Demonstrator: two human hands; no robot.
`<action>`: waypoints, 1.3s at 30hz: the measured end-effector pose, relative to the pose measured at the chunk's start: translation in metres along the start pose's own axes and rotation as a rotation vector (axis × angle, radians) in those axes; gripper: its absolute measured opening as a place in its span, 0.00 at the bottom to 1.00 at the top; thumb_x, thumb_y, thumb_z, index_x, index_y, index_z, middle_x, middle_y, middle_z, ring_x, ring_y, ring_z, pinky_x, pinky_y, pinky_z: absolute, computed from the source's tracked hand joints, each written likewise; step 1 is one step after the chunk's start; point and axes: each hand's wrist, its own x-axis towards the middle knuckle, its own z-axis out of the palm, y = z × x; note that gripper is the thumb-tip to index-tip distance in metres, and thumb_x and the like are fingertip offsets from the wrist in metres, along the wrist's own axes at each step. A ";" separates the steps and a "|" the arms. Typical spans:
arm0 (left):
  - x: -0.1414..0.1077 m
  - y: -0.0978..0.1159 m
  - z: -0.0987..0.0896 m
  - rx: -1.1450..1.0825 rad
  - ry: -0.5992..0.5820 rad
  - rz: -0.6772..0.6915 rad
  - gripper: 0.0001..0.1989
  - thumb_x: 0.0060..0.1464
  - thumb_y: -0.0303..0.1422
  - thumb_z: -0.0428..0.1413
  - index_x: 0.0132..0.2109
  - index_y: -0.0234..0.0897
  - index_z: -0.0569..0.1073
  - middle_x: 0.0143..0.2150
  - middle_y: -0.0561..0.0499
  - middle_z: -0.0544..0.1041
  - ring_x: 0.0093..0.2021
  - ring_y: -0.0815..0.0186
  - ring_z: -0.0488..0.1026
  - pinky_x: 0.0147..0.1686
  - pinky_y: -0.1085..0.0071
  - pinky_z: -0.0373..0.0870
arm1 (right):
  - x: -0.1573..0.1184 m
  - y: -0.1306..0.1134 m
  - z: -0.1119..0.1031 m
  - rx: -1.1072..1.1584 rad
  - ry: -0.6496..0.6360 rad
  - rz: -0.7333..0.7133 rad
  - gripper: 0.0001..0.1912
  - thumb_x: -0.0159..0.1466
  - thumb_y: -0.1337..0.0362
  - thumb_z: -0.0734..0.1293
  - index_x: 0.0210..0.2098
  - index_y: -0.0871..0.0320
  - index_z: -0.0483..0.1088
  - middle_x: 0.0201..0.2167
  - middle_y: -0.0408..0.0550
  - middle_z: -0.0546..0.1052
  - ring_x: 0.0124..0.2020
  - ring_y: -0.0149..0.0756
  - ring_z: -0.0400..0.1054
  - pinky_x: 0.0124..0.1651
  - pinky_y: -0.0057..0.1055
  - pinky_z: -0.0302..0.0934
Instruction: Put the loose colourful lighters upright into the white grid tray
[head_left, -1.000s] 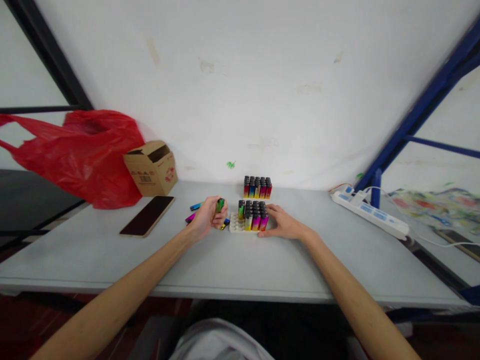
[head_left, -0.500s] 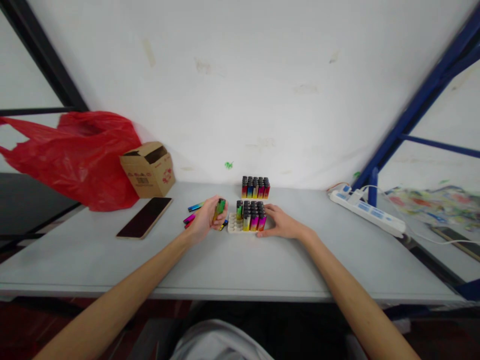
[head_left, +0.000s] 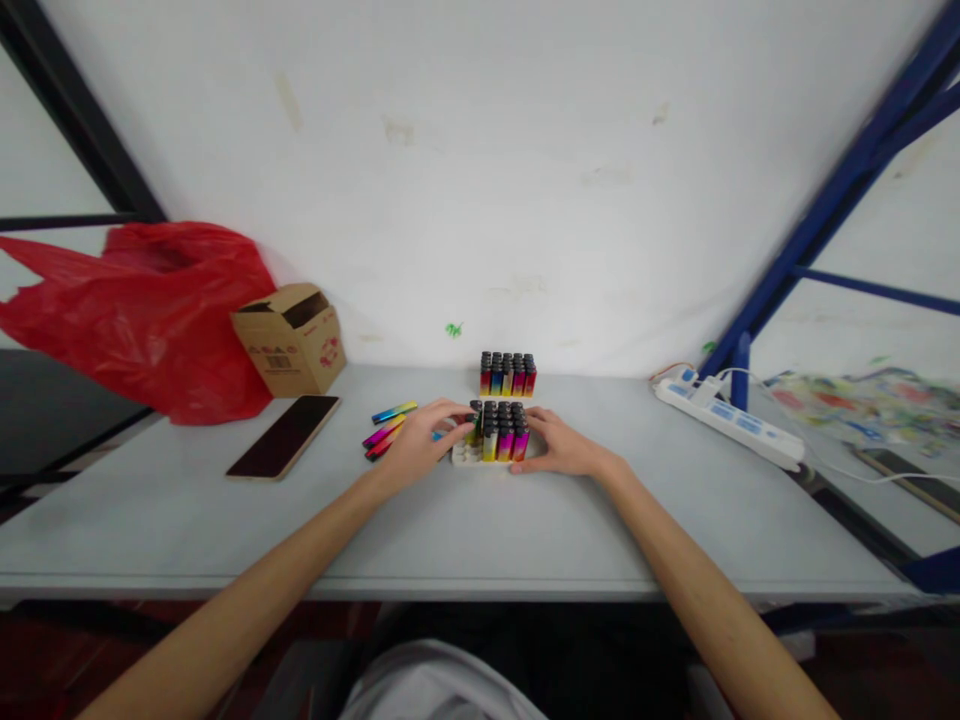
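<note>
A white tray with round holes holds several upright lighters with black tops. My left hand is at the tray's left side, its thumb and fingers closed on a green lighter that is partly hidden behind them. My right hand rests at the tray's right end, thumb at the front corner and fingers behind, steadying the tray. Beside my left hand, several loose lighters lie flat on the table.
Behind the tray stands a second block of upright lighters. To the left are a phone, a cardboard box and a red plastic bag. A white power strip lies at the right on the grey table.
My left hand has moved right with the green lighter, from beside the tray to its left part. My right hand has stayed at the tray's right end.
</note>
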 end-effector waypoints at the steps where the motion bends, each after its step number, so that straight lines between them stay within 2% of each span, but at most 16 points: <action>1: -0.001 0.001 0.001 0.019 -0.007 0.007 0.11 0.55 0.38 0.65 0.44 0.40 0.83 0.45 0.44 0.80 0.44 0.56 0.75 0.46 0.63 0.74 | 0.000 0.000 0.000 0.000 0.001 -0.003 0.45 0.55 0.38 0.75 0.64 0.58 0.68 0.63 0.62 0.68 0.63 0.57 0.63 0.68 0.54 0.56; 5: -0.001 0.001 0.002 0.057 -0.013 0.010 0.10 0.57 0.37 0.63 0.45 0.40 0.82 0.46 0.43 0.82 0.46 0.54 0.76 0.46 0.62 0.74 | 0.000 0.000 0.000 -0.008 -0.005 -0.003 0.46 0.55 0.38 0.75 0.64 0.60 0.68 0.62 0.62 0.68 0.63 0.57 0.63 0.68 0.53 0.56; 11: -0.002 -0.001 0.006 0.040 -0.022 -0.014 0.11 0.55 0.37 0.64 0.45 0.41 0.81 0.44 0.45 0.82 0.44 0.54 0.78 0.47 0.62 0.74 | 0.000 0.000 0.001 0.000 0.000 0.000 0.47 0.55 0.37 0.75 0.64 0.59 0.68 0.63 0.63 0.68 0.63 0.57 0.63 0.68 0.55 0.56; 15: -0.001 -0.005 0.003 0.056 0.021 0.006 0.18 0.53 0.37 0.66 0.51 0.42 0.76 0.39 0.48 0.81 0.38 0.58 0.78 0.42 0.65 0.74 | 0.000 0.000 0.001 -0.004 0.005 -0.006 0.46 0.55 0.37 0.75 0.63 0.58 0.68 0.62 0.62 0.69 0.63 0.56 0.64 0.68 0.54 0.56; 17: 0.003 -0.009 -0.009 0.139 0.088 0.048 0.17 0.54 0.37 0.65 0.50 0.42 0.75 0.38 0.49 0.80 0.37 0.60 0.77 0.43 0.66 0.73 | 0.000 0.000 0.000 -0.008 0.004 -0.006 0.46 0.55 0.38 0.75 0.63 0.59 0.68 0.62 0.62 0.69 0.63 0.56 0.64 0.69 0.53 0.56; 20: 0.011 -0.021 -0.044 0.449 0.179 0.087 0.07 0.58 0.37 0.59 0.41 0.40 0.78 0.40 0.45 0.79 0.42 0.57 0.75 0.52 0.63 0.69 | 0.000 0.000 0.000 -0.010 -0.011 0.005 0.46 0.55 0.38 0.75 0.63 0.61 0.68 0.62 0.63 0.68 0.63 0.56 0.63 0.69 0.52 0.56; 23: 0.016 -0.040 -0.086 0.763 0.213 -0.069 0.09 0.54 0.37 0.59 0.39 0.39 0.80 0.39 0.42 0.79 0.44 0.51 0.74 0.52 0.59 0.68 | 0.000 0.000 0.000 0.000 -0.012 0.005 0.46 0.55 0.38 0.75 0.63 0.60 0.68 0.63 0.62 0.68 0.63 0.56 0.63 0.69 0.53 0.56; 25: 0.016 -0.053 -0.108 0.849 0.159 -0.198 0.11 0.52 0.39 0.60 0.38 0.38 0.81 0.39 0.40 0.80 0.42 0.49 0.75 0.48 0.60 0.68 | 0.000 0.000 0.000 0.002 -0.009 0.000 0.46 0.55 0.37 0.75 0.63 0.60 0.68 0.63 0.62 0.68 0.63 0.56 0.63 0.69 0.53 0.56; 27: 0.014 -0.062 -0.121 0.861 0.075 -0.273 0.11 0.52 0.42 0.60 0.35 0.39 0.81 0.38 0.40 0.81 0.40 0.49 0.75 0.43 0.62 0.68 | 0.000 0.000 0.000 0.001 -0.011 -0.001 0.46 0.56 0.37 0.74 0.63 0.60 0.68 0.62 0.62 0.68 0.63 0.56 0.63 0.68 0.53 0.56; 32: 0.013 -0.063 -0.123 0.824 0.005 -0.273 0.11 0.51 0.42 0.58 0.28 0.41 0.80 0.31 0.44 0.81 0.34 0.54 0.76 0.36 0.66 0.66 | 0.000 0.000 0.000 -0.001 -0.012 0.007 0.47 0.55 0.37 0.74 0.64 0.61 0.68 0.63 0.63 0.68 0.63 0.57 0.63 0.69 0.53 0.56; 36: 0.013 -0.053 -0.120 0.863 -0.066 -0.305 0.18 0.53 0.47 0.56 0.37 0.39 0.83 0.39 0.42 0.84 0.39 0.52 0.78 0.39 0.66 0.68 | 0.000 0.002 0.001 0.001 -0.007 0.002 0.47 0.55 0.36 0.74 0.63 0.61 0.68 0.62 0.63 0.68 0.63 0.56 0.63 0.68 0.53 0.56; 39: 0.012 -0.051 -0.122 0.928 -0.133 -0.348 0.20 0.52 0.46 0.56 0.41 0.38 0.84 0.42 0.41 0.84 0.43 0.51 0.79 0.42 0.65 0.69 | 0.000 0.003 0.001 0.005 -0.008 -0.003 0.47 0.55 0.35 0.74 0.63 0.61 0.69 0.61 0.62 0.68 0.62 0.56 0.64 0.68 0.53 0.57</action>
